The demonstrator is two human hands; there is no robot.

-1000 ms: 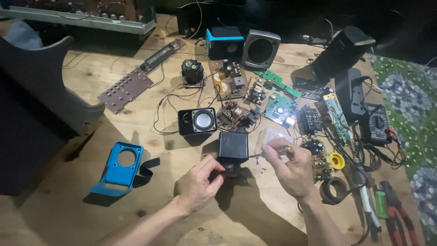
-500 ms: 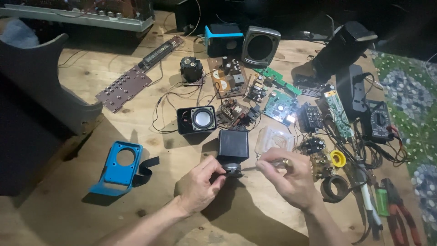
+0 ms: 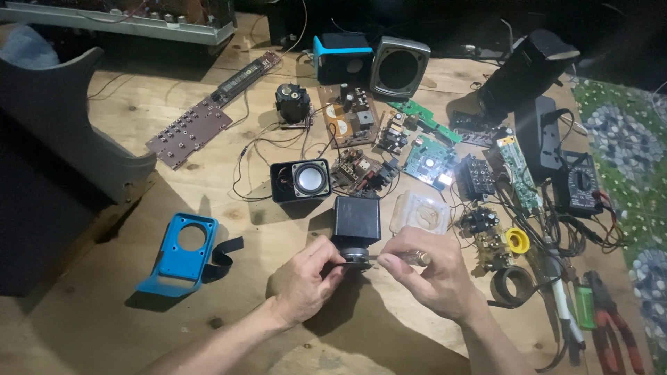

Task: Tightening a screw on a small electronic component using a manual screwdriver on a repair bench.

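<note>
Here, both hands' fingers (image 3: 332, 258) pinch round speaker driver (image 3: 356, 255) beside black box (image 3: 357, 218).

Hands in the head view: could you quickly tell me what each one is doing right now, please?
Left hand: closed, pinching the small round speaker driver below the black cube housing.
Right hand: closed around a thin tool at the driver.

I'm at an electronics repair bench: plywood worktop (image 3: 125, 333) strewn with circuit boards (image 3: 427, 158), a multimeter (image 3: 581, 182), soldering iron (image 3: 556, 292), pliers (image 3: 615, 323).
</note>
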